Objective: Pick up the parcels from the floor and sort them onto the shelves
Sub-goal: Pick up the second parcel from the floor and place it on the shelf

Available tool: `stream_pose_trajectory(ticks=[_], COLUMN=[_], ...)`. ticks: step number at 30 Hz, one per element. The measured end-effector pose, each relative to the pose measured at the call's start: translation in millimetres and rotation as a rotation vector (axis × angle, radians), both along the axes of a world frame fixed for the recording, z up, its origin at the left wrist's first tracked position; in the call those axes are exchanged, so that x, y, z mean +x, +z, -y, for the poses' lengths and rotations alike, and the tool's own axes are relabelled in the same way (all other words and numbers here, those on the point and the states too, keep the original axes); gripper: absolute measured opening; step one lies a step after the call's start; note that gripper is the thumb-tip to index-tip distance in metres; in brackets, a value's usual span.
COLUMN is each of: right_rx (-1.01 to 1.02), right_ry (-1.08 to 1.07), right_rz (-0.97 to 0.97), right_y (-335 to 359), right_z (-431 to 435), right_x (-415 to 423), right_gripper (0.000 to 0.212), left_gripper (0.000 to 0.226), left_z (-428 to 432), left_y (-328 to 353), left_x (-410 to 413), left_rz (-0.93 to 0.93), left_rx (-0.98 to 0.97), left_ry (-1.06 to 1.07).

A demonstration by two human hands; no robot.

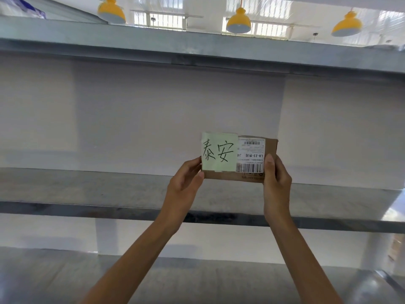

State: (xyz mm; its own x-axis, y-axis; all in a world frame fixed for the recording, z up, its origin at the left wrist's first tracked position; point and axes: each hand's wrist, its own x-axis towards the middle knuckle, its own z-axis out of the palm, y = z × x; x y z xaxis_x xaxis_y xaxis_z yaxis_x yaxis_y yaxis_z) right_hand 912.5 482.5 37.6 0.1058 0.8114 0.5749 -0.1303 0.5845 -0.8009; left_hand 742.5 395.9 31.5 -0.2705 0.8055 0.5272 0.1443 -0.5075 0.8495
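Note:
A small flat cardboard parcel (269, 150) stands upright over the middle grey metal shelf (87, 187), its face turned toward me. A pale green note with black handwritten characters covers its left half, and a white barcode label sits beside the note. My left hand (186, 181) pinches the parcel's lower left edge. My right hand (276, 174) grips its right edge, thumb across the front. Whether the parcel's bottom edge touches the shelf is hidden by my hands.
An upper shelf (197, 49) runs overhead and a lower shelf (65, 279) lies below, all grey metal against a white wall. Yellow pendant lamps (238, 20) hang above. A brown box edge (395, 249) shows at far right.

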Motion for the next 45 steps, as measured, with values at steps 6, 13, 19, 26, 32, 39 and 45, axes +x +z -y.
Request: stream_pose_trajectory(ticks=[6,13,19,26,32,39,45], right_rx=[-0.049,-0.033,-0.022,-0.031,-0.053,-0.075,-0.110], right_ry=[0.101,0.203,0.333,0.436,0.460,0.481,0.543], right_rz=[0.002,0.059,0.092,0.114,0.087,0.067,0.063], right_y=[-7,-4,2,-11,-14,-24,-31], right_z=[-3,0,21,76,133,200,237], right_x=[-4,-31,-78,-150,-216,-291,-338], right_gripper=[0.036,0.037,0.031,0.024,0.024,0.025,0.023], left_gripper=[0.034,0.024,0.030,0.055,0.057,0.051,0.044], left_z=[3,19,49,105,166,239,280], left_y=[1,2,3,-10,-14,-18,-22], left_x=[1,-13,-50,-110,-170,-243,-290], left_rz=[0.007,0.084,0.101,0.002,-0.095,-0.105,-0.085], left_rx=[-0.008,-0.047,-0.021,-0.013,-0.049,-0.064,-0.069], left_ry=[0.086,0.205,0.322,0.399,0.474,0.489,0.574])
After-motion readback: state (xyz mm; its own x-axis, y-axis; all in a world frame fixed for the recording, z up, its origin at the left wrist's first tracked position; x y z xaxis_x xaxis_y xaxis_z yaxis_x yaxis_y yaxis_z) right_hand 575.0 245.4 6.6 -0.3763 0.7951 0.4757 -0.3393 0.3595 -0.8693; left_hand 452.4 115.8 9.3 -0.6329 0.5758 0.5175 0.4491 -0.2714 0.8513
